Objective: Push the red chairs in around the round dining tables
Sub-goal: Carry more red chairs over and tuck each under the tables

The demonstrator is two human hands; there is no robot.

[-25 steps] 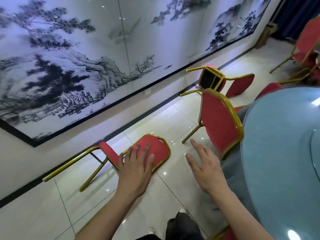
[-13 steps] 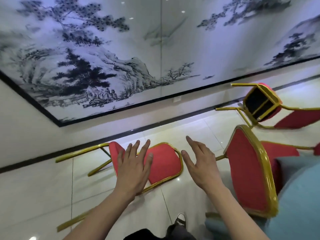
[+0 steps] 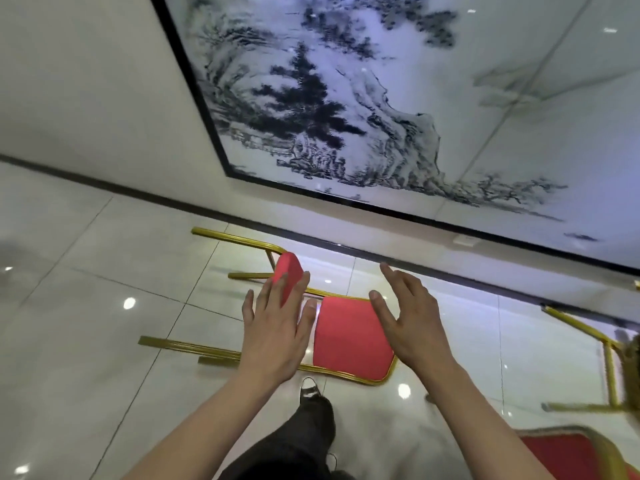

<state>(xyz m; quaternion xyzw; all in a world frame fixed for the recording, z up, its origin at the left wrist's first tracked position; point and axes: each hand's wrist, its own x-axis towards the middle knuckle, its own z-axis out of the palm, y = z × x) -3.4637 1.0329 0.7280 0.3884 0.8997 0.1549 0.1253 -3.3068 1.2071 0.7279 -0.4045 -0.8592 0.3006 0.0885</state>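
Note:
A red chair with a gold frame (image 3: 349,337) lies tipped over on the tiled floor near the wall, its backrest toward me and its legs pointing left. My left hand (image 3: 275,332) hovers above its seat end with straight, spread fingers. My right hand (image 3: 412,323) hovers over the backrest's right side, fingers also straight. Neither hand touches the chair. A second red chair (image 3: 575,452) shows its top edge at the bottom right corner. No dining table is in view.
A large framed ink landscape panel (image 3: 398,109) covers the wall behind the chair, above a dark baseboard. Gold legs of another overturned chair (image 3: 602,362) stick in from the right edge. My dark trouser leg and shoe (image 3: 308,389) are just below the fallen chair.
My view has swung left, so the blue table and the upright chair have left the frame. The fallen chair now lies centred under both hands, which stay spread and empty.

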